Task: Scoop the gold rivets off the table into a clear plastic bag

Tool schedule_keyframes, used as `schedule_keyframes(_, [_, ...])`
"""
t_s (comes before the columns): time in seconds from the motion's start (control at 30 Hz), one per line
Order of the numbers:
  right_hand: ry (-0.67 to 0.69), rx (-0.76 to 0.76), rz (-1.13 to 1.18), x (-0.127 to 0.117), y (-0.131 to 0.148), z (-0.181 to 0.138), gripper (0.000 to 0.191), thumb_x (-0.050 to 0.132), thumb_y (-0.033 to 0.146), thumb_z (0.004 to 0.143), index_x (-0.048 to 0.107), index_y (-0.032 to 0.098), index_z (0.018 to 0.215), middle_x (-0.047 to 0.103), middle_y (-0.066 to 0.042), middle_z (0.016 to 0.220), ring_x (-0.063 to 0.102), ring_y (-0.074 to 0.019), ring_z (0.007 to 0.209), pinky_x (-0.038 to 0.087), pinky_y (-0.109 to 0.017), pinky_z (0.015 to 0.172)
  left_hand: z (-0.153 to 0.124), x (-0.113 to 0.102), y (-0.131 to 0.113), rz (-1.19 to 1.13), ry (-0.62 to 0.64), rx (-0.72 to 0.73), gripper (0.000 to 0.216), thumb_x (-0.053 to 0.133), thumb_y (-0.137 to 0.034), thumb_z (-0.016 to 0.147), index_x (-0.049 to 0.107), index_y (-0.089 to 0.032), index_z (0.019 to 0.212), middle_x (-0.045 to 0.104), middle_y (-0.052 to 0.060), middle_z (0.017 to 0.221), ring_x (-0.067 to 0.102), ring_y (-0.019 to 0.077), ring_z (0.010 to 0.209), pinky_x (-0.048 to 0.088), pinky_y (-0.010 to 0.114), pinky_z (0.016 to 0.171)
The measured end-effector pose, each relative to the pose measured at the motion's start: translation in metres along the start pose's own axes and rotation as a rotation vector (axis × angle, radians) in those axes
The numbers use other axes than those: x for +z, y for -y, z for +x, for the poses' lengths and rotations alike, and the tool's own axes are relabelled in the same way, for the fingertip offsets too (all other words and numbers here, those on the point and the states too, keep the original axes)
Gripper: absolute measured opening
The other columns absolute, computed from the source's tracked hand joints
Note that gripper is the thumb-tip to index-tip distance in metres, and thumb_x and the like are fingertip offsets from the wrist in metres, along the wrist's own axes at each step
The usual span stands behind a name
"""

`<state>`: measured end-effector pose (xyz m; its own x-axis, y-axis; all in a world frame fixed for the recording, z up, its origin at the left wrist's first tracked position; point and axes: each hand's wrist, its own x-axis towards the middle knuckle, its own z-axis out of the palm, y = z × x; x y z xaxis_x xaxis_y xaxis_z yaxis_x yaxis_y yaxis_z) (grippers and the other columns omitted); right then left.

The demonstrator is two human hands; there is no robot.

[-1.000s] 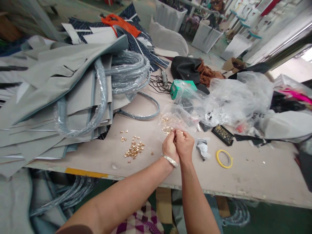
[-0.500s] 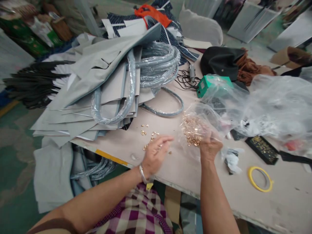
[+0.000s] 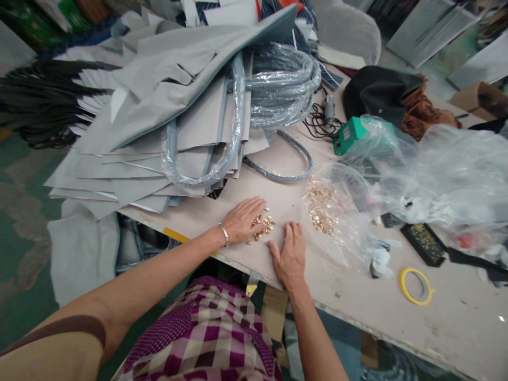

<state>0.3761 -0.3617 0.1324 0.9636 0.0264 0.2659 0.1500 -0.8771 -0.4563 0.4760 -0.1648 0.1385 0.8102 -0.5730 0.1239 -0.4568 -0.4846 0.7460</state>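
Gold bits (image 3: 264,225) lie in a small heap on the table (image 3: 397,309), a little below the middle of the picture. The left hand (image 3: 244,219) lies flat on the heap with its fingers spread open, and it holds nothing. A silver bangle (image 3: 224,234) sits on that wrist. The right hand (image 3: 291,254) lies flat on the table too, just to the right of the heap. Its fingers are out straight and side by side, and it holds nothing.

Just right of the hands is a clear bag (image 3: 337,211) with more gold bits inside. A yellow tape ring (image 3: 415,286) lies at the lower right of the picture. A black tray (image 3: 424,243) lies above it, near a big pile of clear plastic (image 3: 448,174). A green box (image 3: 349,135) sits right of the middle, higher up.

Gray sheets (image 3: 159,121) are stacked at the upper left, well apart from the hands. Gray handles wrapped in plastic (image 3: 278,90) lie on top of the sheets. A checked cloth (image 3: 214,333) shows at the bottom of the picture.
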Motion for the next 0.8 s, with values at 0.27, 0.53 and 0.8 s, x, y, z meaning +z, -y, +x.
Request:
schedule_keyframes(0.27, [0.187, -0.151, 0.088, 0.026, 0.027, 0.036, 0.080, 0.049, 0.060, 0.092, 0.026, 0.009, 0.149, 0.028, -0.023, 0.153, 0.019, -0.0310, 0.145, 0.029, -0.055, 0.116, -0.049, -0.009, -0.032, -0.344, -0.322, -0.119, 0.044, 0.040, -0.035, 0.098, 0.048, -0.017, 0.137, 0.046, 0.012, 0.145, 0.041, 0.0210, 0.136, 0.032, 0.040, 0.118])
schedule_keyframes(0.53, [0.298, -0.307, 0.063, 0.035, 0.040, 0.048, 0.085, 0.063, 0.072, 0.077, 0.048, 0.014, 0.138, 0.038, -0.019, 0.146, 0.026, -0.0355, 0.141, 0.026, -0.054, 0.117, -0.131, -0.006, -0.069, -0.874, -0.432, -0.772, 0.044, 0.053, -0.056, 0.090, 0.066, -0.015, 0.096, 0.070, 0.009, 0.089, 0.066, 0.0201, 0.082, 0.054, 0.031, 0.080])
schedule_keyframes(0.8, [0.323, -0.410, 0.100, 0.035, 0.047, 0.054, 0.034, 0.058, 0.045, 0.093, 0.065, 0.021, 0.115, 0.060, -0.009, 0.123, 0.046, -0.0261, 0.119, 0.040, -0.044, 0.106, -0.161, 0.015, -0.078, -1.030, -0.255, -1.028, 0.048, 0.059, -0.061, 0.081, 0.065, -0.014, 0.089, 0.067, 0.008, 0.082, 0.064, 0.0168, 0.075, 0.053, 0.027, 0.070])
